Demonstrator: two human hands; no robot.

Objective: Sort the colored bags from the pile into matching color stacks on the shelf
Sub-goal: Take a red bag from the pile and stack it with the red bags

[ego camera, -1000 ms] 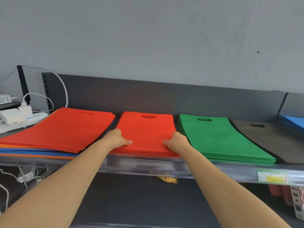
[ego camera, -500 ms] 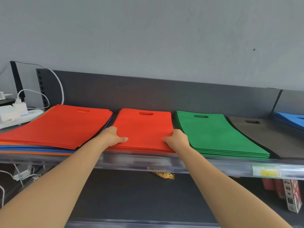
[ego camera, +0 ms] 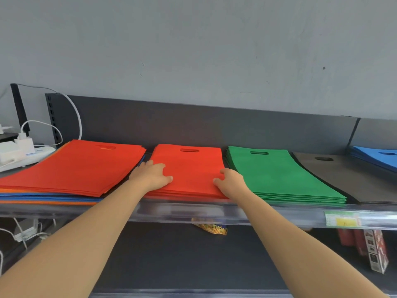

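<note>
Grey metal shelf (ego camera: 71, 209) with a clear front lip carries everything, and that lip likely keeps the flat bags from sliding off the near edge. At the left lies the mixed pile (ego camera: 75, 166), the biggest heap: red bags on top, blue and orange edges showing beneath, so plenty appears unsorted. Right of it the sorted stacks sit side by side, handle slots to the far side, probably so each colour reads at a glance: the red stack (ego camera: 189, 162) in the middle, then the green stack (ego camera: 277, 173), a dark grey stack (ego camera: 343, 179), and a blue stack (ego camera: 378, 155) at the far right edge of view.

Both hands are on the red stack, near its front. The left hand (ego camera: 153, 176) rests at its left edge, the right hand (ego camera: 231, 181) at its right edge, just beside the green bags. Fingers on each are loosely bent and pressing down on the top bag, with thumbs pointing inward; neither seems wrapped round anything. My guess is that they are squaring the top bag against those below.
</note>
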